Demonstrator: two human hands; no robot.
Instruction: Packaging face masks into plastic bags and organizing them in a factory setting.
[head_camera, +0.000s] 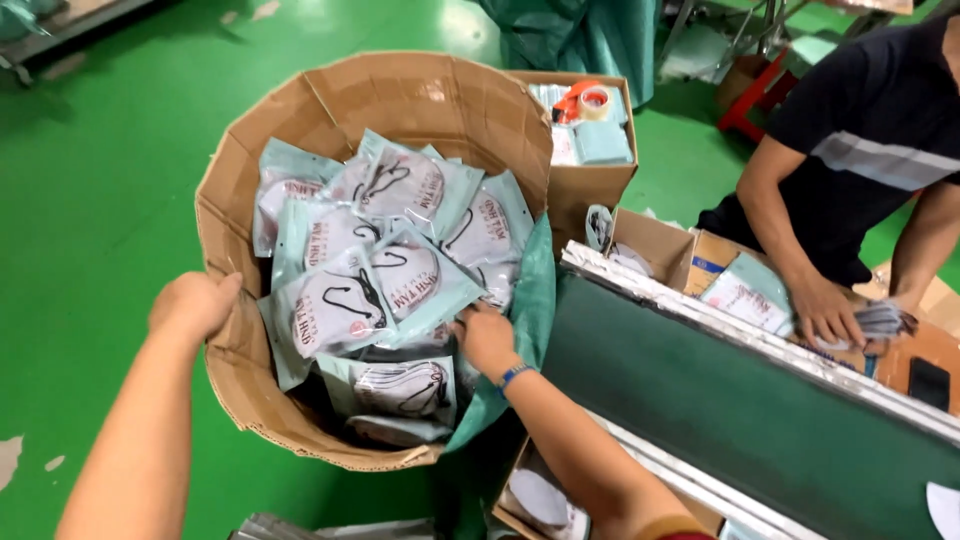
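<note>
Reaching into a carton of bagged face masks — one hand steadying, one picking

The left hand (192, 305) is clamped over the torn rim of the big cardboard carton (232, 375), holding it steady, while the right hand (487, 340), a blue band at its wrist, has its fingers curled down among the heaped mask packets (395, 235) at the near right edge of the pile; whether they have closed on a packet I cannot tell. The step looks like drawing packets out — the next move would call for a firm pinch on one or a few slippery bags and a lift clear of the green liner (525, 310). Across the green conveyor (740, 420), a co-worker's hands (825, 312) sort packets
</note>
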